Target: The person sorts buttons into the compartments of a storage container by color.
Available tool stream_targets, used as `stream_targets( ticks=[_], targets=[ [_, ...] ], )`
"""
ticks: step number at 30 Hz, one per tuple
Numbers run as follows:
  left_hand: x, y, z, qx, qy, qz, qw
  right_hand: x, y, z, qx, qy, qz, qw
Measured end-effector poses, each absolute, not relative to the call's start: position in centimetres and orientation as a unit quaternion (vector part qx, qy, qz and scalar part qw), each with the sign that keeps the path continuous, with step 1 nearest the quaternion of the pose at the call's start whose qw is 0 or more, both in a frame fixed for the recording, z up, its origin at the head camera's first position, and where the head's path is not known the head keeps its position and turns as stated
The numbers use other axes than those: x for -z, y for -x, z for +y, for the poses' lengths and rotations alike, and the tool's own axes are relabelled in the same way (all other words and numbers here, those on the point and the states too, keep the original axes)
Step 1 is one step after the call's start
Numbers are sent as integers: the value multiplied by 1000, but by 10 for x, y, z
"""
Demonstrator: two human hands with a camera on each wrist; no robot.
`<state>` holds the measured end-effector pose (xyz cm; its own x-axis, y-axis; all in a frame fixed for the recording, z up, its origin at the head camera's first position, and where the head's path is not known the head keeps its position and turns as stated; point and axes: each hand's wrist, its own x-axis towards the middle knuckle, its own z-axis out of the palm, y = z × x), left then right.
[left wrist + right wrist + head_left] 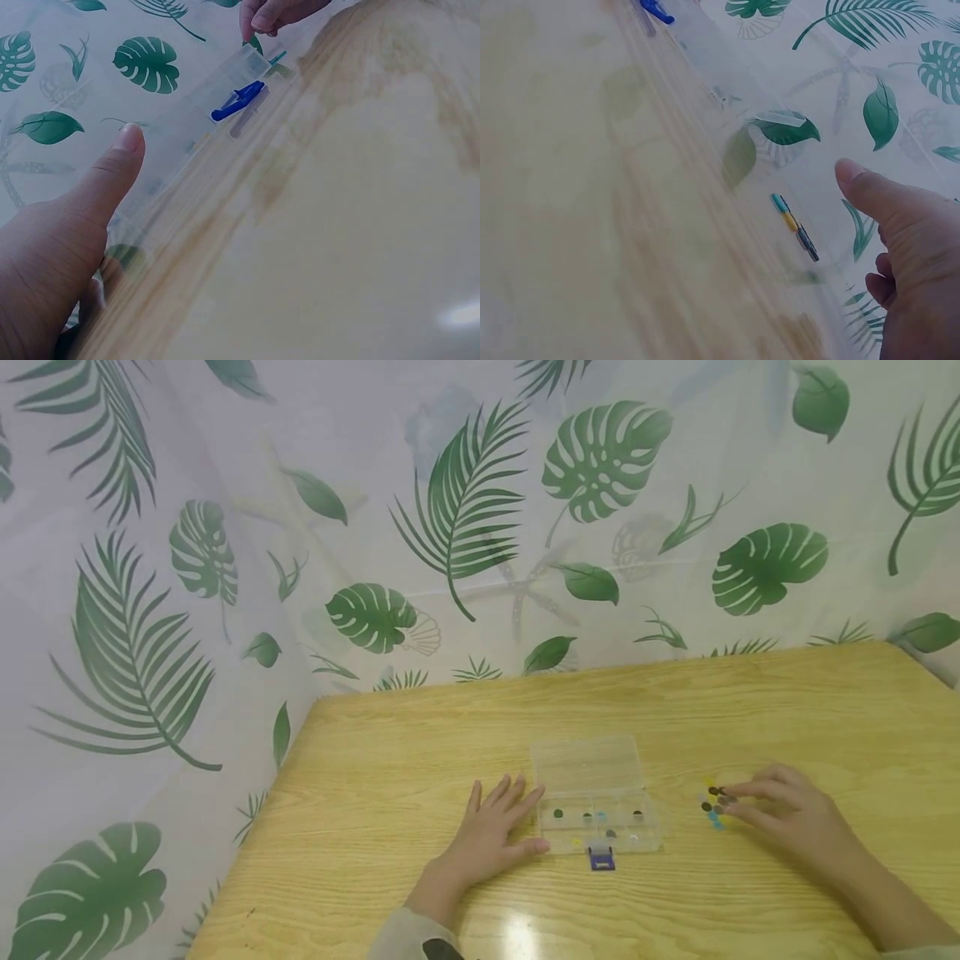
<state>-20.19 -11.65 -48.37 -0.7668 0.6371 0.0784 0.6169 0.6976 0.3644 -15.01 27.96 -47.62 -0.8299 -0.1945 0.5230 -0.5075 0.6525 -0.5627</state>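
Left hand [491,837] lies, fingers spread, at left edge of clear plastic compartment box [562,828]. Right hand [795,822] reaches small multicoloured round pieces [707,807]; can't tell if fingers pinch any.

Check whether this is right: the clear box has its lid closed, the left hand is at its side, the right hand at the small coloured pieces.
The lid is open, not closed: the head view shows it folded back from the clear box. The rest stands: the left hand is at the box's side, the right hand at the small coloured pieces.
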Motion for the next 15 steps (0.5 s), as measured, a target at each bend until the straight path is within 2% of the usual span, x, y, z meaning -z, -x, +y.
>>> stream_targets(
  ticks=[12,15],
  targets=[
    [481,202,-115,-191,-342,920,26,480,148,282,-376,-133,-912,97],
    [483,201,-115,-191,-343,919,27,484,148,284,-376,-140,-911,94]
  ],
)
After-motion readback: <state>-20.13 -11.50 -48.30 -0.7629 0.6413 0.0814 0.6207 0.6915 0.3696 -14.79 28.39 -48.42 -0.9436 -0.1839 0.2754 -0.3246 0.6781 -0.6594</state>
